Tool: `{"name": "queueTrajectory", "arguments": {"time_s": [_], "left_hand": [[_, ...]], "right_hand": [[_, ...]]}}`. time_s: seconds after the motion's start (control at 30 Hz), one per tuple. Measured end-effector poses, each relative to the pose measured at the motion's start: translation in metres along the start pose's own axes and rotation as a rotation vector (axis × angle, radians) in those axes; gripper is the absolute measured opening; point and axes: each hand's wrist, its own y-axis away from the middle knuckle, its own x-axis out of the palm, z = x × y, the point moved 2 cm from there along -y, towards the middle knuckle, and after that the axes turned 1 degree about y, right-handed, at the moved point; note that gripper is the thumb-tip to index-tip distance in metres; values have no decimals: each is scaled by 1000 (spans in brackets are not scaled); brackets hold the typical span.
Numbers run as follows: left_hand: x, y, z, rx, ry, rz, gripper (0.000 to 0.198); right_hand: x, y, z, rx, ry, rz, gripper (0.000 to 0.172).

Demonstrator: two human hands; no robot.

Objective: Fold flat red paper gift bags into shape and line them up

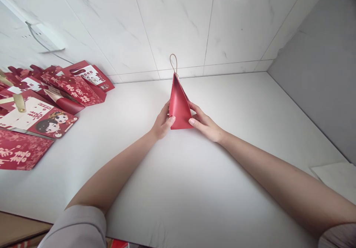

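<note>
A red triangular paper box (180, 108) stands upright near the middle of the white table, its narrow side facing me and a thin cord loop rising from its peak. My left hand (164, 122) grips its left side, with the thumb at the lower front edge. On the other side my right hand (205, 123) holds the box, thumb at the lower right corner and fingers along the right face. The fingertips behind the box are partly hidden.
Several red printed gift boxes (39, 114) with ribbons crowd the table's left side. A marbled tile wall (180, 25) borders the white table (172, 188) at the back. A grey panel (319, 66) rises on the right. Cardboard (19, 229) shows at lower left.
</note>
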Motion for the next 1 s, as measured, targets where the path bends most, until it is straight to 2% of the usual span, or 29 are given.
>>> {"name": "queueTrajectory", "arguments": {"time_s": [0.57,1.0], "left_hand": [[0,-1,1,9,-2,46,72],[-3,-5,9,104,-6,62,68]], "right_hand": [[0,1,5,-9,0,6,82],[2,2,9,8,-9,2,83]]}}
